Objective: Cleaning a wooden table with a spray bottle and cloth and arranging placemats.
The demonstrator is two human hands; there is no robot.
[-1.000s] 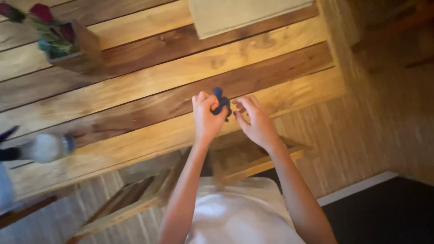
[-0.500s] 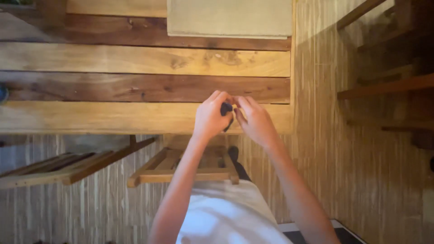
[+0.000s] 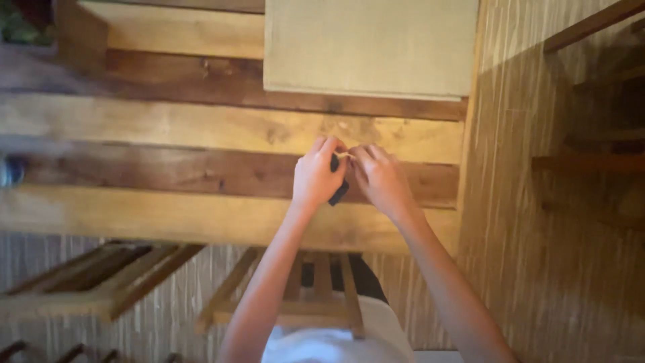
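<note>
Two hands met over the plank table (image 3: 168, 134), near its right end, as I watched. Far off lay a pale mat (image 3: 369, 44). My left hand (image 3: 316, 176) gripped a small dark object (image 3: 338, 191); right hand (image 3: 381, 178) fingertips pinched a thin pale sliver (image 3: 344, 155).

Person seen from head cam, top-down. Two bare forearms in view, no sleeves visible down to the lower frame edge, so short-sleeved or sleeveless top, can't tell which. Left hand (image 3: 314, 176) and right hand (image 3: 380, 179): both bare, no gloves, no rings, watch or wristbands seen. Slim arms, wrists uncovered. Fingernails too blurred to tell. White/light garment at bottom centre, over torso or lap, plain, no print seen, soft folds. Dark patch above it, maybe dark legwear, too dim to say. Frame slightly motion-blurred, fine detail lost.
</note>
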